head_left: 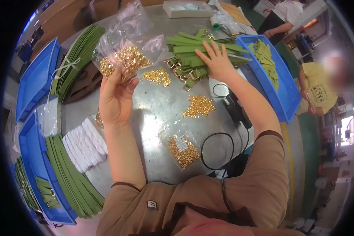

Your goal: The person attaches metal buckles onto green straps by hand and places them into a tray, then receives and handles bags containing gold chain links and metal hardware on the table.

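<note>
My left hand (117,96) is closed on a clear plastic bag (129,55) of small gold metal fittings, lifted above the table at the upper left. The bag's loose top spreads upward, away from the hand. On a pile of green straps (185,49) with gold buckles lies my right hand (219,63), fingers spread and flat. A small heap of gold pieces (157,76) sits just right of the bag, and a larger gold heap (199,106) lies below the straps. Nearer my body is a labelled clear bag (183,151) filled with gold pieces.
A blue tray (289,104) with short green strips stands at the right; more blue trays (53,53) line the left. Bundled green straps (80,51) and white folded cloth (85,143) lie on the left. A black cable (202,145) loops at the right. Two people stand beyond.
</note>
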Available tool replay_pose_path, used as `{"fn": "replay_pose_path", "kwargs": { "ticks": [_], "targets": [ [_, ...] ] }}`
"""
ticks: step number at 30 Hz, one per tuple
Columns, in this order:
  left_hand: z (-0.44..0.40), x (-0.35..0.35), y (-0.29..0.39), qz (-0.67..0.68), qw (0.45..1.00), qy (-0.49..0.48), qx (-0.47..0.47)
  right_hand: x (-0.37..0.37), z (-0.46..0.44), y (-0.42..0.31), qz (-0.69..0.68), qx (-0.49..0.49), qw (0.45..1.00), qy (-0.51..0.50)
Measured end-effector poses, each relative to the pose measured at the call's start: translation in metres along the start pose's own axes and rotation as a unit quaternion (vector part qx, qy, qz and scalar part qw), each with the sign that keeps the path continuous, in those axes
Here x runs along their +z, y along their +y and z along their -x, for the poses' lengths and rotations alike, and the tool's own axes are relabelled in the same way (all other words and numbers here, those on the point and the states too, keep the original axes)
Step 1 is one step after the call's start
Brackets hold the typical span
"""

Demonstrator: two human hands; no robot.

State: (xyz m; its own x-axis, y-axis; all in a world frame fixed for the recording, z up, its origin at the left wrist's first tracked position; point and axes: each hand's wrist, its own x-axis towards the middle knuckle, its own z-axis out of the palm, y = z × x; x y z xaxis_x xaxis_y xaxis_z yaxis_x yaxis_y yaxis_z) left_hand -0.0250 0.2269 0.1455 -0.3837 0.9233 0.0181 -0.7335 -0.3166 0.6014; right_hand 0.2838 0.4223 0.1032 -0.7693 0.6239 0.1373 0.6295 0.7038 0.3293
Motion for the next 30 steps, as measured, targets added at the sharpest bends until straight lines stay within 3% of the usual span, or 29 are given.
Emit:
{"fn": "replay_pose_path", "kwargs": {
  "ticks": [4,18,30],
  "targets": [
    [-0.001,-0.001,-0.002,0.002,1.0,0.0,-0.003,0.002,-0.009,0.0,0.047,0.017,0.999,0.004],
    [0.002,0.008,-0.003,0.001,1.0,-0.02,-0.006,0.019,-0.035,0.009,0.012,0.007,0.999,0.036],
    [0.004,0.005,-0.003,0.006,1.0,-0.011,-0.001,0.052,-0.121,0.015,0.03,0.139,0.99,0.006]
  ]
}}
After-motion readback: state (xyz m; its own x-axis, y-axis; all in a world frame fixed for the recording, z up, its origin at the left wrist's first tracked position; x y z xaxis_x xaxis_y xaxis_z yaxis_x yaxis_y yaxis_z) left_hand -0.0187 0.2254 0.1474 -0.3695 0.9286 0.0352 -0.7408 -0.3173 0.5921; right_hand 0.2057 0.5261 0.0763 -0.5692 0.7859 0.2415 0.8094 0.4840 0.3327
